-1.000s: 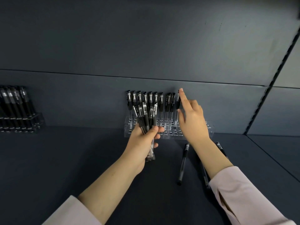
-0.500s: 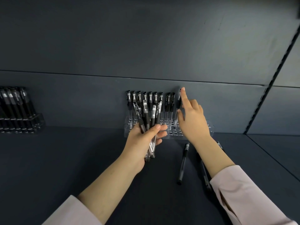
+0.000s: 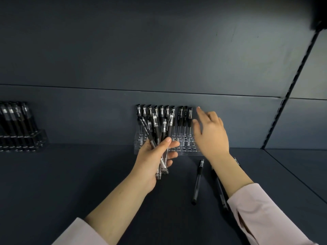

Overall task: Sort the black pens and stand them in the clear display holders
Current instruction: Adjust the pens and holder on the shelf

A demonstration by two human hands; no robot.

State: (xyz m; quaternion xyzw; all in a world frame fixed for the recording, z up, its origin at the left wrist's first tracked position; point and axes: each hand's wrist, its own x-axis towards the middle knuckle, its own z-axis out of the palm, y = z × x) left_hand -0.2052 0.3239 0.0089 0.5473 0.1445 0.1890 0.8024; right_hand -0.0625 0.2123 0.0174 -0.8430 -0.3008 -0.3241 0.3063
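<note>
**Right hand comes off the newest pen**

At far left a second holder [image 3: 38, 138] stands full. The left hand [image 3: 152, 160] grips a fanned bundle of black pens [image 3: 155, 131] in front of the centre holder [image 3: 187, 149], hiding some slots. The end pen [image 3: 190, 115] of its back row now stands alone. The right hand [image 3: 212, 138], fingertip on that cap a moment ago, has drawn off rightward, fingers spread and empty. Two loose pens [image 3: 197, 183] lie on the shelf [image 3: 88, 174], one partly under the forearm.

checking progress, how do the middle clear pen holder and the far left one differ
The middle clear plastic holder has one pen row and many empty holes; the far left clear plastic holder looks packed. The frame crops the left holder, not the middle. Both stand black pens upright.
</note>
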